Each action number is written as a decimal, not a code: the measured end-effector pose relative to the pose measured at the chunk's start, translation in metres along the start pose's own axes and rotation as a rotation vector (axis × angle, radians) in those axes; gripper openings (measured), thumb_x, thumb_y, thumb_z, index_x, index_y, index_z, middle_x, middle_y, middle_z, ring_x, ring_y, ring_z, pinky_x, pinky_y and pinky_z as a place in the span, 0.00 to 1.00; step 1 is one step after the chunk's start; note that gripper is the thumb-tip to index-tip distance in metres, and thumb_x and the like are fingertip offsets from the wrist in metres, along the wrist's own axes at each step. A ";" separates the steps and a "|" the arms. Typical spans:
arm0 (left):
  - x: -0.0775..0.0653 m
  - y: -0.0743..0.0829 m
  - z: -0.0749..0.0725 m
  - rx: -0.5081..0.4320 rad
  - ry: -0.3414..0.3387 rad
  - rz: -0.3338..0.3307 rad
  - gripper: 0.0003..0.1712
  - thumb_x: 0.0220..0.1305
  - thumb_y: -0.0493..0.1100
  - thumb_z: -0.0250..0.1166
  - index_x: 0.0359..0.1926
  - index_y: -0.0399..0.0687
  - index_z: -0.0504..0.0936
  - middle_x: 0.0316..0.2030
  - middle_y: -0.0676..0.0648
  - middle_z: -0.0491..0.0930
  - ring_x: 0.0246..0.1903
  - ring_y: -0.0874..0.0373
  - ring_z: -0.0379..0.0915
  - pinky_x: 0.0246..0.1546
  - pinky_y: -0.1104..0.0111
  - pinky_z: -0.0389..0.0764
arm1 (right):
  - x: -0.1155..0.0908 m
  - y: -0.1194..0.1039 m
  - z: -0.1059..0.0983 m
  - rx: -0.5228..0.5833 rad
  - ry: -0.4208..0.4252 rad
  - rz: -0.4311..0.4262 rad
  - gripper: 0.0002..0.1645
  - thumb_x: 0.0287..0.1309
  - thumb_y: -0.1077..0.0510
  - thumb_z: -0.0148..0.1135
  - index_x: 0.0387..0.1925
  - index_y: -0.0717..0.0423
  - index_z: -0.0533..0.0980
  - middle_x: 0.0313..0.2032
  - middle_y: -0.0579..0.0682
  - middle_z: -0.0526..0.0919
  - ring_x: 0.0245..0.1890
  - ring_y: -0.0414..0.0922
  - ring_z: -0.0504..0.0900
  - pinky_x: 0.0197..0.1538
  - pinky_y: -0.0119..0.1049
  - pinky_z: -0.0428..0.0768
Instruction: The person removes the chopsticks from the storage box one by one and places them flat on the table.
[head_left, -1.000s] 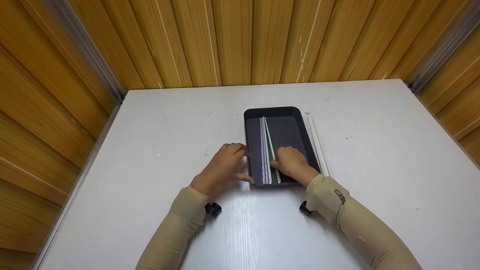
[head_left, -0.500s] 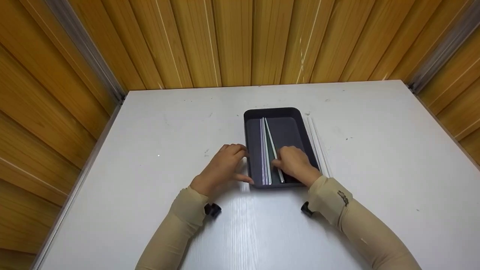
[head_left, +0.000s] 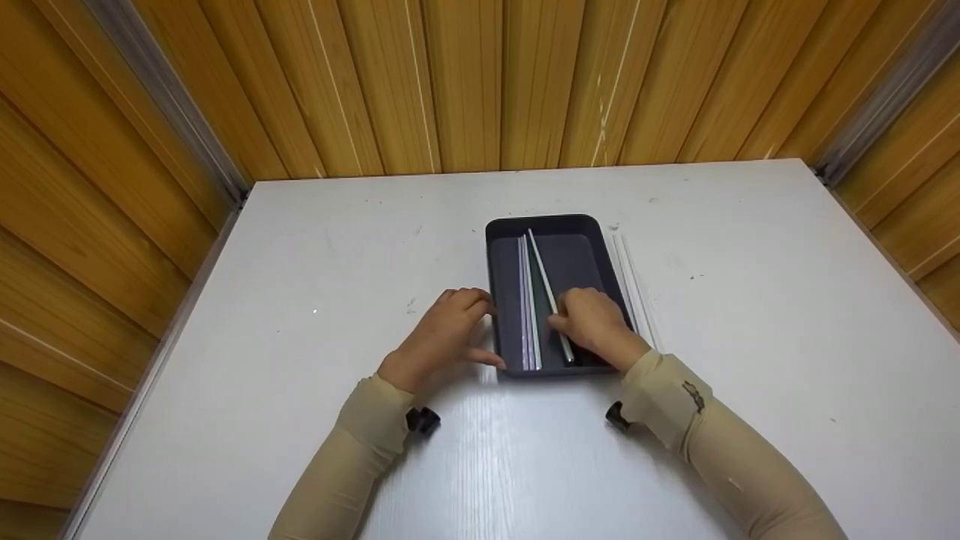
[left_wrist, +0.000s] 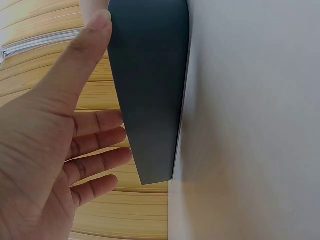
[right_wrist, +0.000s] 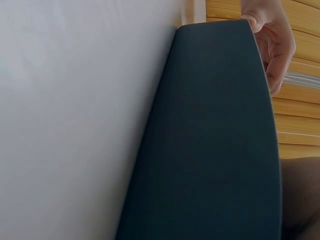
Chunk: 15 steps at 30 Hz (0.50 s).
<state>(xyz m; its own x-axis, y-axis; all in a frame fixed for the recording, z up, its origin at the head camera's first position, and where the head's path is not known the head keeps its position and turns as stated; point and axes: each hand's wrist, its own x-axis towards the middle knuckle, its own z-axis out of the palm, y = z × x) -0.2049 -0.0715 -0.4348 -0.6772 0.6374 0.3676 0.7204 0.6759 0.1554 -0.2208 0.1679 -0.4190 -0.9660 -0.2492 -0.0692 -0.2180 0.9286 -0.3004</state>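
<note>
White tabletop (head_left: 360,247), sticks (head_left: 545,279) between the hands (head_left: 442,330) (head_left: 595,321).

Both sleeves (head_left: 334,469) are tan, the right one bearing a dark marking (head_left: 694,397), each with a small black device (head_left: 424,421).

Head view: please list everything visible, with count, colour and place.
Tray: one, dark, on table
Held stick: at least one, pale, right hand
Grouped sticks: several, purple and pale, tray's left
Loose sticks: at least two, whitish, right of tray
Table: one, white, under tray
Wall panels: many, brown, behind and beside table
Corner posts: two, grey, back corners
Wrist devices: two, black, wrists
Sleeves: two, beige, forearms
Left hand: one, bare, tray's left side
Right hand: one, bare, inside tray
</note>
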 end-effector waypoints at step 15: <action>-0.001 -0.001 -0.002 -0.010 -0.028 -0.007 0.43 0.35 0.69 0.72 0.45 0.41 0.80 0.49 0.47 0.78 0.50 0.53 0.74 0.58 0.62 0.72 | -0.004 0.007 -0.010 0.015 0.029 0.001 0.14 0.54 0.55 0.59 0.17 0.56 0.72 0.18 0.49 0.76 0.20 0.44 0.70 0.24 0.36 0.69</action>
<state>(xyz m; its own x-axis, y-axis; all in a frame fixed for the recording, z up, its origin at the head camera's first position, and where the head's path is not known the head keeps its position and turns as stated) -0.2046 -0.0736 -0.4339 -0.6864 0.6426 0.3406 0.7167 0.6770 0.1673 -0.2202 0.1780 -0.4114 -0.9698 -0.2402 -0.0414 -0.2155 0.9244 -0.3147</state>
